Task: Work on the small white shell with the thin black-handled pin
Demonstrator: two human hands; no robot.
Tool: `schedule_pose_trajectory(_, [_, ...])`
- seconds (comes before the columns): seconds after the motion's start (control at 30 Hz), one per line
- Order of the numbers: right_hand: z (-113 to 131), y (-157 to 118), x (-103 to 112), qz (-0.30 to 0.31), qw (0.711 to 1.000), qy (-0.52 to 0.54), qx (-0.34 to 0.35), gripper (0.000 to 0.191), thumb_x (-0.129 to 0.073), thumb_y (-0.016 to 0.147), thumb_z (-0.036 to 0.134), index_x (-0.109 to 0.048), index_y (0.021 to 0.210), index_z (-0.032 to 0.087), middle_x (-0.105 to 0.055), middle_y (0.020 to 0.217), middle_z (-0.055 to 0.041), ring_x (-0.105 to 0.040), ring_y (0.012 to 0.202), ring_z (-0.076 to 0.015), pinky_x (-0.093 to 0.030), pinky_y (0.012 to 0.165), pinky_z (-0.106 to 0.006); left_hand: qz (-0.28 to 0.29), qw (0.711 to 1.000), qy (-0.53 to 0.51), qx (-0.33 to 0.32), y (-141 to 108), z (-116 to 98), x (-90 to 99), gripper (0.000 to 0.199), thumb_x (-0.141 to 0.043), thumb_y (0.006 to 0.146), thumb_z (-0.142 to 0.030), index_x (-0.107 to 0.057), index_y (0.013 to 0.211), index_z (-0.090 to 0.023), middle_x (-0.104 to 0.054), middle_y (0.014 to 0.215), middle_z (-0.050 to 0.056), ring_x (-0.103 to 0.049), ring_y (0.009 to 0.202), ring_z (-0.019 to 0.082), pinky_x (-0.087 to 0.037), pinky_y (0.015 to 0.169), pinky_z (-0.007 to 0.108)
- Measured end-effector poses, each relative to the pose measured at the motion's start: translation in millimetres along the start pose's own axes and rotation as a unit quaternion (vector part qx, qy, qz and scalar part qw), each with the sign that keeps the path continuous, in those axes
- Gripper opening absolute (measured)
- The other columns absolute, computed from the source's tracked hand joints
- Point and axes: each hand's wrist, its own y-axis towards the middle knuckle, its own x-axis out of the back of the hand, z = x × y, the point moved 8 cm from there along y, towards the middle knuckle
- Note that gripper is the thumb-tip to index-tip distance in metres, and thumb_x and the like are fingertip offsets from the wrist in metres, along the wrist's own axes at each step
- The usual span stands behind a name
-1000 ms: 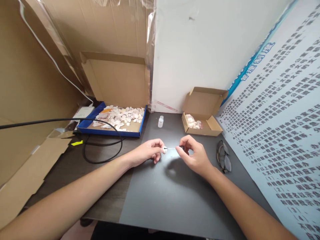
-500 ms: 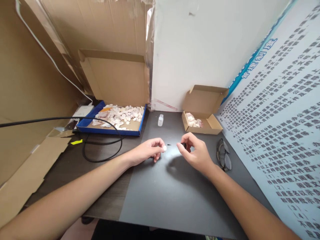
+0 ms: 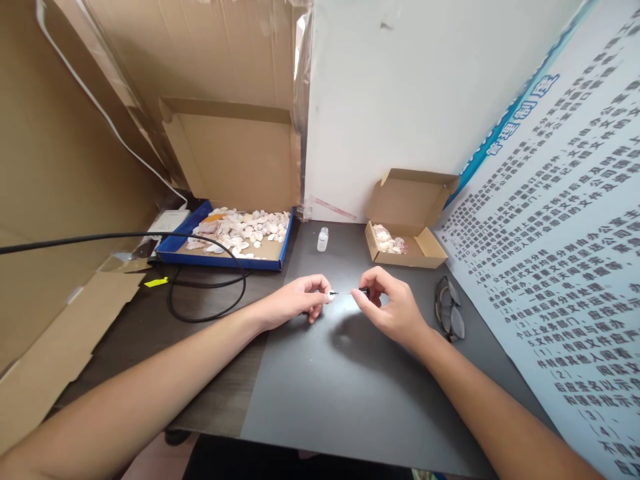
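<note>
Above the grey mat, my left hand [image 3: 306, 300] pinches a small white shell [image 3: 331, 297] between thumb and fingertips. Facing it, my right hand [image 3: 387, 298] is closed on the black cap of a thin brush [image 3: 365, 292]. The brush's dark tip [image 3: 335, 293] points left and meets the shell's edge, or comes very close to it. Behind the hands a small clear bottle [image 3: 323, 239] with whitish contents stands upright, with no cap on it.
An open blue-edged box [image 3: 220, 261] of shells stands at the back left, a smaller cardboard box [image 3: 407, 259] with shells at the back right. Glasses [image 3: 449, 310] lie right of my right hand. A black cable [image 3: 245, 287] loops across the left side, near a yellow piece [image 3: 157, 282].
The brush tip has moved left, from a small gap away to the shell. My right hand has shifted slightly left, while my left hand has stayed nearly in place.
</note>
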Motion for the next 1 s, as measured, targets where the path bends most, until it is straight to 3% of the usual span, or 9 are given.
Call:
schedule_pose_trajectory(0.17, [-3.8, -0.8, 5.8, -0.030, 0.999, 0.008, -0.010, 0.016, -0.061, 0.085, 0.028, -0.046, 0.079, 0.023, -0.045, 0.059, 0.0065, -0.043, 0.049, -0.0102, -0.038, 0.050, -0.024, -0.013, 0.998, -0.058, 0.010, -1.2, -1.3, 1.3, 0.018, -0.068, 0.077, -0.028, -0.054, 0.083, -0.018, -0.050, 0.061, -0.006, -0.047, 0.052, 0.007, -0.039, 0.053, 0.020])
schedule_pose_trajectory(0.33, [-2.9, -1.1, -1.7, 0.012, 1.000, -0.007, -0.005, 0.015, -0.061, 0.084, 0.028, -0.047, 0.082, 0.023, -0.047, 0.059, 0.0064, -0.045, 0.050, -0.0107, -0.039, 0.053, -0.025, -0.020, 0.996, -0.085, 0.013, -2.8, -3.6, 2.0, 0.015, -0.066, 0.076, -0.024, -0.055, 0.083, -0.017, -0.053, 0.067, -0.004, -0.048, 0.052, 0.007, -0.039, 0.052, 0.021])
schedule_pose_trajectory(0.43, [-5.3, 0.4, -0.3, 0.002, 0.999, -0.038, -0.021, 0.016, -0.061, 0.084, 0.028, -0.046, 0.079, 0.023, -0.046, 0.059, 0.0063, -0.044, 0.050, -0.0107, -0.038, 0.053, -0.025, -0.021, 0.995, -0.093, 0.010, -2.6, -4.1, 2.2, 0.015, -0.066, 0.076, -0.024, -0.055, 0.082, -0.017, -0.054, 0.070, -0.004, -0.048, 0.052, 0.006, -0.040, 0.051, 0.021])
schedule_pose_trajectory(0.53, [-5.2, 0.7, -0.1, 0.004, 1.000, -0.004, -0.026, 0.015, -0.059, 0.085, 0.028, -0.045, 0.081, 0.023, -0.045, 0.059, 0.0064, -0.045, 0.051, -0.0109, -0.039, 0.052, -0.025, -0.022, 0.995, -0.094, 0.009, -2.1, -3.8, 2.6, 0.015, -0.066, 0.076, -0.025, -0.055, 0.082, -0.016, -0.054, 0.071, -0.003, -0.048, 0.052, 0.006, -0.040, 0.051, 0.021])
schedule_pose_trajectory(1.0, [-3.1, -0.9, -3.6, 0.012, 0.999, 0.032, -0.005, 0.017, -0.064, 0.086, 0.030, -0.048, 0.088, 0.024, -0.049, 0.056, 0.0075, -0.046, 0.049, -0.0114, -0.040, 0.053, -0.026, -0.020, 0.994, -0.112, 0.000, -1.5, -4.0, 3.1, 0.022, -0.073, 0.073, -0.026, -0.056, 0.082, -0.017, -0.050, 0.061, -0.006, -0.048, 0.051, 0.007, -0.039, 0.052, 0.022])
